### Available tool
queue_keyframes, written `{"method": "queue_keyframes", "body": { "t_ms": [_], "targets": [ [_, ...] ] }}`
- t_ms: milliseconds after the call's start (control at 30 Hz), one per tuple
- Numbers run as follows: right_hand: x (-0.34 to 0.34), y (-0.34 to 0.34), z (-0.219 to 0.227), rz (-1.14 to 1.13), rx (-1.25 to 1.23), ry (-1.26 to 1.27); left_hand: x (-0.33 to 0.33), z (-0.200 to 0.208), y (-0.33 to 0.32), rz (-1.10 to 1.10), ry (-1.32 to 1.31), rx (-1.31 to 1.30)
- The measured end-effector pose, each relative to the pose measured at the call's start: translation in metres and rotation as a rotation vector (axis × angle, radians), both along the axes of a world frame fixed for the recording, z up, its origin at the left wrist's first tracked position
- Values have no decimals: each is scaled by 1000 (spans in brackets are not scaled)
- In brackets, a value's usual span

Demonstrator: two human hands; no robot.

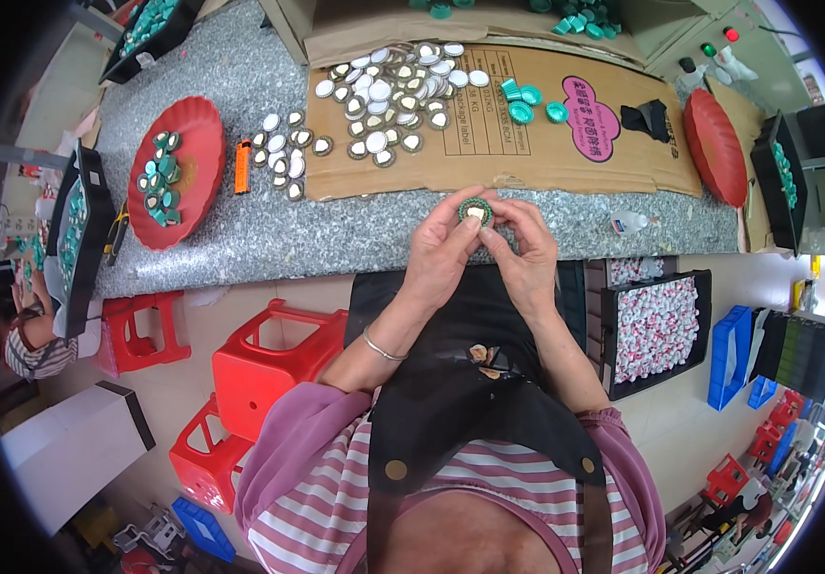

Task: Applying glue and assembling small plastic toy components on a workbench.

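Observation:
Between the fingertips of both hands, just past the near edge of the grey speckled table (288,244), I hold a small round green cap (474,209) with a pale disc showing in it. My left hand (438,251) grips its left side, the thumb pressing on the disc. My right hand (524,251) is closed on the other side. Beyond them a flat cardboard sheet (412,174) carries a heap of round white and metallic discs (384,96) and several green fluted caps (521,112). More discs (278,143) lie left of the sheet.
At left a red scalloped dish (209,163) holds several green caps, beside an orange stick-shaped item (242,167). Another red dish (714,148) leans at right, near a small clear bottle (630,222). Black trays (97,239) flank the table. Red stools (278,359) stand below; another person (39,335) is at far left.

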State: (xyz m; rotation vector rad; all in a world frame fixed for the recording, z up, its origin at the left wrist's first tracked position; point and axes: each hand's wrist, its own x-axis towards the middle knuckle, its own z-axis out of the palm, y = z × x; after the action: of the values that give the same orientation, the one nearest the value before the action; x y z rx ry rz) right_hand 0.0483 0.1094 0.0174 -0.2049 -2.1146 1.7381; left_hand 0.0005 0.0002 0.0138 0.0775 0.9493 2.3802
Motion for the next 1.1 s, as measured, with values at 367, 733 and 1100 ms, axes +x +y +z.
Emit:
{"method": "queue_keyframes", "body": {
  "t_ms": [367, 733, 1100],
  "targets": [
    [-1, -2, -7, 8, -148, 21, -2, -11, -1, 16, 2, 14],
    [2, 2, -4, -44, -375, -31, 0, -7, 2, 43, 60, 16],
    [1, 5, 2, -10, -641, -37, 4, -7, 3, 107, 495, -254]
  ]
}}
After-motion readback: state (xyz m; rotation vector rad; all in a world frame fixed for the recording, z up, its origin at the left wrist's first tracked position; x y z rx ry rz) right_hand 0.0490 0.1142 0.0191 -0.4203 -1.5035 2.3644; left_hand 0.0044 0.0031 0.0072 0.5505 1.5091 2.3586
